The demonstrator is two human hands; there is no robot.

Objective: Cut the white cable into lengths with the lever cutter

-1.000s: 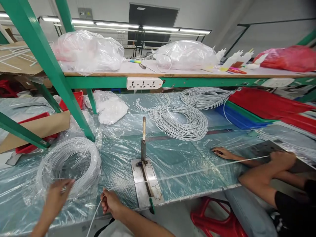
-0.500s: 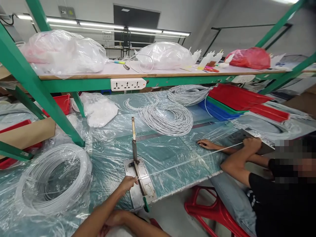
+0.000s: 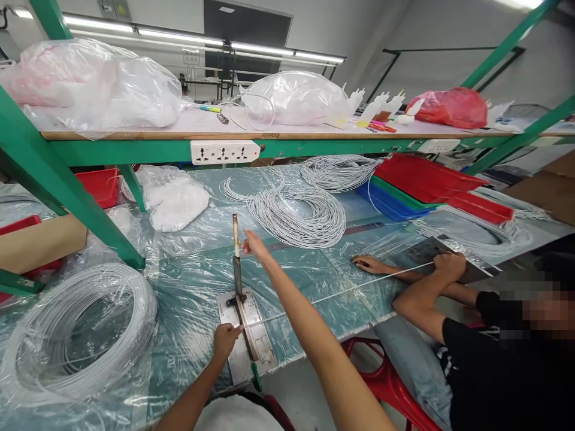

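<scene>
Clock centred on the cutter [image 3: 265,347], 12 = straight away from me. Left hand [image 3: 230,336]: at 8, just beside the base plate, thumb and finger pinched on the near end of the white strand [image 3: 386,278]. Strand lies over the cutter base, passes under my right forearm in view and runs out taut between 2 and 3 to a co-worker's fist [image 3: 450,266]. Their other hand [image 3: 369,264] rests on the surface [image 3: 193,269], near the strand.

Right hand [image 3: 254,243]: at 12, fingers half curled, not wrapped round anything, right next to the lever handle [image 3: 236,232]. Can't tell if fingertips touch it. Lever is up, near vertical.

Around: big coil [image 3: 139,293] under plastic film at 9, loose coil [image 3: 309,236] at 1, second coil [image 3: 339,173] behind it. Stacked trays [image 3: 422,178] at 2, red on green on blue. Clear bag [image 3: 177,200] of white stuff at 11. Socket strip [image 3: 224,152] on the shelf edge at 12. Red stool [image 3: 390,389] at 4.
</scene>
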